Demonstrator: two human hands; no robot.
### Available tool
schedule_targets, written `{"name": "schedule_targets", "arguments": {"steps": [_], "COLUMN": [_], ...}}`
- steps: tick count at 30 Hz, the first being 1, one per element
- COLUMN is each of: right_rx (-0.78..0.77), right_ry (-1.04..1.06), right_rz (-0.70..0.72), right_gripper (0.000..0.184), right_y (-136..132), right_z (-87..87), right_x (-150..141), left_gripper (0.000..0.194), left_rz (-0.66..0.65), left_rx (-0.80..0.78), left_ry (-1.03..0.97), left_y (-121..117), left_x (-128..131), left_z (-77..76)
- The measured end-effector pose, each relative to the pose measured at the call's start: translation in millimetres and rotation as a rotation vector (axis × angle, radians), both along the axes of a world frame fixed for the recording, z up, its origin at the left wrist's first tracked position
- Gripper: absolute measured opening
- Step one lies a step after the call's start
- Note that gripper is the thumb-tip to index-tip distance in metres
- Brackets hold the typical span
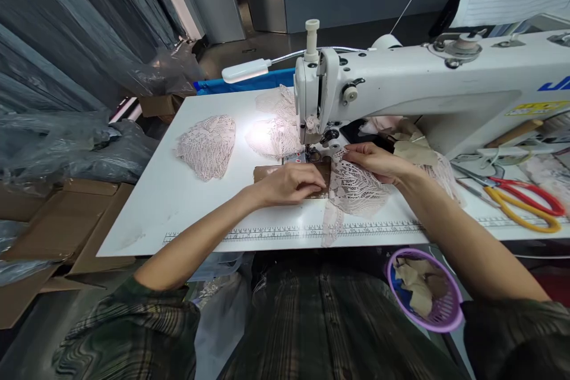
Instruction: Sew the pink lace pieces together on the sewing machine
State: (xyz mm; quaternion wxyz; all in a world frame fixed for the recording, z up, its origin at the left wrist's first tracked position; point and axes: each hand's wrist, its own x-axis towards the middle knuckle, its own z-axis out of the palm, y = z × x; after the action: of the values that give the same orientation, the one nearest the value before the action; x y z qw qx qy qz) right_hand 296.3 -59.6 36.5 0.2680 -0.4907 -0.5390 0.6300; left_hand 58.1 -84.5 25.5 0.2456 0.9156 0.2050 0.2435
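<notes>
A pale pink lace piece (358,187) lies just right of the needle area of a white sewing machine (387,83). My right hand (378,161) pinches its upper edge between thumb and fingers. My left hand (296,184) rests over a brown plate (267,172) in front of the presser foot (307,153), its fingers curled together. Whatever those fingers hold, if anything, is hidden. Another lace piece (209,145) lies flat on the left of the white table (155,202), and more lace (274,138) sits under the lamp light behind the needle.
Scissors with red and yellow handles (525,199) lie at the right. A printed ruler (267,233) runs along the front edge. Below hangs a purple basket (452,314) with fabric scraps. A lamp (247,70) reaches over the back, and cardboard boxes (66,214) stand left.
</notes>
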Motion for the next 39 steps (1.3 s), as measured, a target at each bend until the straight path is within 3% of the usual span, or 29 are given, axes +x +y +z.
{"name": "schedule_targets", "arguments": {"steps": [3, 6, 8, 9, 12, 15, 19, 22, 25, 27, 29, 32, 36, 39], "right_rx": [0.011, 0.029, 0.017, 0.005, -0.023, -0.039, -0.058, 0.026, 0.198, 0.306, 0.384, 0.427, 0.364, 0.115], "right_ry": [0.095, 0.182, 0.216, 0.226, 0.261, 0.310, 0.302, 0.103, -0.184, -0.363, -0.474, -0.493, -0.398, -0.162], "right_rz": [0.011, -0.007, 0.001, 0.020, 0.077, 0.079, 0.136, 0.184, 0.121, 0.069, 0.053, 0.068, 0.020, -0.086], "right_gripper": [0.020, 0.024, 0.024, 0.023, 0.026, 0.036, 0.039, 0.035, 0.034, 0.032, 0.029, 0.027, 0.028, 0.033], "right_y": [2, 3, 2, 0, -10, -25, -31, -17, 3, 15, 23, 28, 22, 6], "right_z": [-6.3, -7.9, -6.0, -4.5, 1.0, 7.7, 12.1, 5.8, -6.3, -13.5, -18.7, -23.1, -22.9, -17.4], "right_x": [1, 3, 3, 2, 1, 4, 12, 12, 7, 3, 2, 3, 1, -9], "left_gripper": [0.015, 0.010, 0.021, 0.032, 0.049, 0.038, 0.021, 0.024, 0.023, 0.018, 0.017, 0.022, 0.019, 0.019], "left_rz": [-0.047, 0.194, 0.356, 0.360, 0.129, -0.043, -0.080, 0.030, 0.289, 0.456, 0.538, 0.415, 0.042, 0.007], "left_rx": [0.046, 0.022, -0.127, -0.245, -0.615, -0.805, -0.867, -0.892, -0.686, -0.344, 0.006, 0.292, 0.272, 0.231], "left_ry": [-0.052, -0.103, -0.170, -0.205, -0.269, -0.224, -0.121, -0.068, 0.044, 0.161, 0.268, 0.278, 0.148, 0.138], "left_y": [-8, -10, -5, -1, 4, -4, -22, -24, -14, -2, 10, 21, 18, 9], "left_x": [15, 23, 23, 22, 19, 14, 3, -3, -9, -16, -23, -32, -32, -28], "left_z": [-15.4, -15.6, -9.8, -6.3, 4.3, 16.7, 33.0, 31.6, 16.6, 4.8, -4.4, -12.2, -21.1, -27.7]}}
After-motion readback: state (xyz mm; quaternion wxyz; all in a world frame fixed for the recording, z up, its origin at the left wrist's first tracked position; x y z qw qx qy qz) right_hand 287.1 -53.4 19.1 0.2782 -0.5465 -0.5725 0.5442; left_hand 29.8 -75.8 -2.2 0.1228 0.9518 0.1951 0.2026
